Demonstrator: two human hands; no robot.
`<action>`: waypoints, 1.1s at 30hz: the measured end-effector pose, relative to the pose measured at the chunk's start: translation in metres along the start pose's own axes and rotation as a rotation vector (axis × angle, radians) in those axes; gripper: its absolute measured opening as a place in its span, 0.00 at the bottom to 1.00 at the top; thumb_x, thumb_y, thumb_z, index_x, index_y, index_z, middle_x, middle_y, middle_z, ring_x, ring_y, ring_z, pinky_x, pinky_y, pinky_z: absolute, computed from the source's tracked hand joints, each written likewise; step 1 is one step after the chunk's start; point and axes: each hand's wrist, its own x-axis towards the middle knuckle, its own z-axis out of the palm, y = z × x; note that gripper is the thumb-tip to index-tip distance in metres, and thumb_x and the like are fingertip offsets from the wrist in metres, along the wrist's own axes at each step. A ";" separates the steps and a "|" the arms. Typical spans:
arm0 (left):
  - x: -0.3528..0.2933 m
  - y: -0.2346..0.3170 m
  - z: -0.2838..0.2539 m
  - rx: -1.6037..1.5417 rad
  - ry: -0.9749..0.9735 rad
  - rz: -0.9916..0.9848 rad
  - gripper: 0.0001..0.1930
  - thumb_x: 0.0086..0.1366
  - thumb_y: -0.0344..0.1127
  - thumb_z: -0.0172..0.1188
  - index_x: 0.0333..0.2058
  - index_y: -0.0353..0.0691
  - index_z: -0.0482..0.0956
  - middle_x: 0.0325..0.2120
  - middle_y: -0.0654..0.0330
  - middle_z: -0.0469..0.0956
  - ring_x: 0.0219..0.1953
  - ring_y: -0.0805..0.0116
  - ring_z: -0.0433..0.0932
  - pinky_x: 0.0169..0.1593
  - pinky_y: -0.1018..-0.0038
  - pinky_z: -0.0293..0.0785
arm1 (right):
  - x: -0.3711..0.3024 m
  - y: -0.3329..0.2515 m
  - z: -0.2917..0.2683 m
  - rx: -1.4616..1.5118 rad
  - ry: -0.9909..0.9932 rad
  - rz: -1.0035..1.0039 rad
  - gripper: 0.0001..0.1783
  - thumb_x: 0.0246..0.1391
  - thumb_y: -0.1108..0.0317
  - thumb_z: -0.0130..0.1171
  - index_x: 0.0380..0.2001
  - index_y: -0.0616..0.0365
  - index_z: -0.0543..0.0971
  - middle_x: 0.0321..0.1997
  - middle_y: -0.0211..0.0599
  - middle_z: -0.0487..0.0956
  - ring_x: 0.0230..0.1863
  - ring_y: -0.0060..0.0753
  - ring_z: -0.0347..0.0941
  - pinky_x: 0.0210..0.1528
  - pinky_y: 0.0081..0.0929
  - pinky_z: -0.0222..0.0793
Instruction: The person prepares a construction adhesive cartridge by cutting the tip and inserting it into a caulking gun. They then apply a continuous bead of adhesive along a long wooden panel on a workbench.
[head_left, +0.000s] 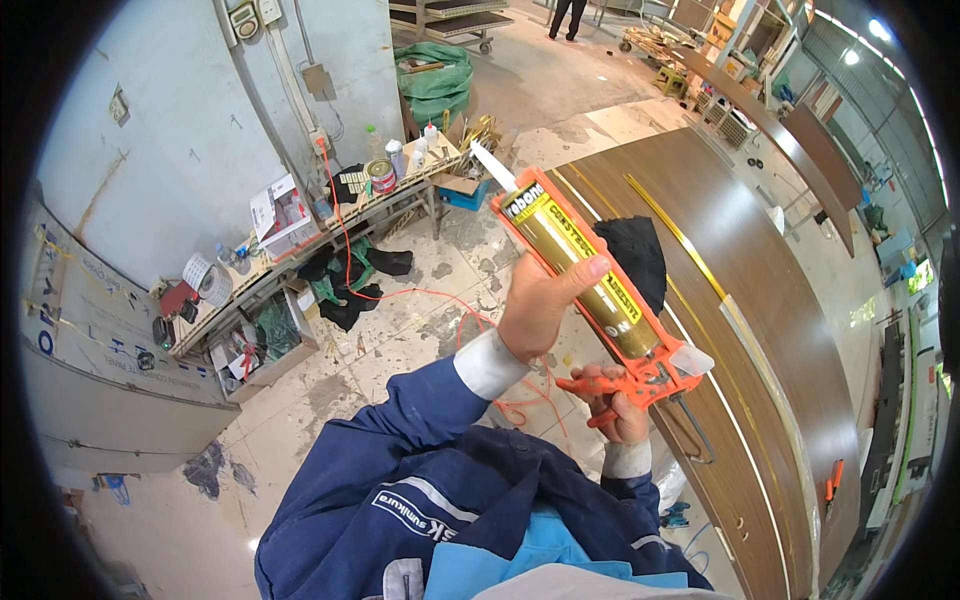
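Note:
An orange caulking gun (pixel 645 330) is held up in front of my chest, slanting with its white nozzle (pixel 492 165) toward the upper left. In its frame lies a gold and yellow sealant cartridge (pixel 590 270). My left hand (pixel 545 300) wraps round the middle of the barrel, thumb lying over the cartridge. At the rear, my right hand (pixel 622 415) is closed about the orange handle and trigger; part of its fingers is hidden behind them. A bent metal rod (pixel 700 430) sticks out at the back end. Behind the gun, a black cloth (pixel 635 255) lies on the brown panel.
To the right stretches a large brown panel (pixel 770 290) with yellow strips (pixel 680 235) along it and an orange-handled tool (pixel 833 480). By the left wall, a long low bench (pixel 330 225) carries cans, bottles and a white box (pixel 285 215). An orange cord (pixel 420 292) crosses the tiled floor.

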 end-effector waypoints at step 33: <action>0.024 0.074 -0.073 -0.344 -0.236 -0.168 0.18 0.65 0.25 0.67 0.51 0.33 0.75 0.39 0.61 0.82 0.40 0.77 0.80 0.44 0.78 0.79 | -0.023 0.069 0.090 0.271 0.184 -0.130 0.21 0.65 0.66 0.60 0.58 0.53 0.72 0.66 0.48 0.72 0.72 0.58 0.60 0.72 0.65 0.57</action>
